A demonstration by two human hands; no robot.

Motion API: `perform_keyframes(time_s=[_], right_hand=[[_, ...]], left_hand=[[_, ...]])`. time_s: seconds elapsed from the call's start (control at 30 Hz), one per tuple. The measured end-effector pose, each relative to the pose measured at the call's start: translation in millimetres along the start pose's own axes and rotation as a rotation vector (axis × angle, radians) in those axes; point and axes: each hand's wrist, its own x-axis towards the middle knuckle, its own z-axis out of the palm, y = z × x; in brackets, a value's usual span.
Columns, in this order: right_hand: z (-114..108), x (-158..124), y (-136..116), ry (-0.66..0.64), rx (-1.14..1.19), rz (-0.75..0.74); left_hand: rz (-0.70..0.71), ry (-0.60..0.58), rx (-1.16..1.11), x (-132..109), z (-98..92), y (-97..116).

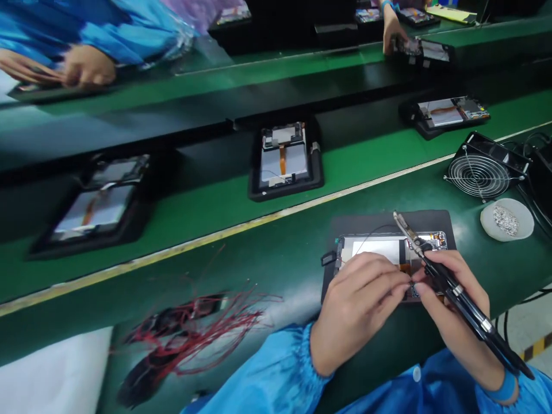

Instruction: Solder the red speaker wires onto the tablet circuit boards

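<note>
Fingers (383, 276) of my left hand (356, 307) were pressed together and curled, their tips closed over a small dark part (411, 289) on the open tablet (379, 251); I could not tell whether they were pinching it. From where I sat, a long green assembly bench (241, 247) filled the view, with a second belt running beyond it; open tablets on black trays lay along that belt, the nearest at centre (284, 161) and others to the left (92, 207) and right (452, 112). Across the line, a co-worker's hands (86, 66) worked at the far left, and another hand (394, 31) rested on a tablet at the far end. My tablet lay on a dark mat (388, 221) on the near bench, just in front of my hands; my right hand (452, 310) gripped a black-handled tool (463, 305) with a metal end (407, 230) reaching over the tablet. A wire-guarded fan (478, 172) stood to the right; beside it sat a round white dish (506, 221) of silvery scraps. To my left lay a tangle of red and black wires (185, 339) near a white sheet (52, 374); a thin dark wire (371, 228) arced across the tablet.
</note>
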Motion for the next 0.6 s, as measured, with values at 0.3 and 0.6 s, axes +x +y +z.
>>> perform_keyframes(time_s=[0.3, 0.6], right_hand=[[2, 0, -2, 0.010, -0.106, -0.031], [-59, -28, 1, 0.011, -0.202, -0.071]], left_hand=[[-0.200, -0.019, -0.135, 5, 1.3, 6], [-0.344, -0.086, 0.005, 0, 8.7, 10]])
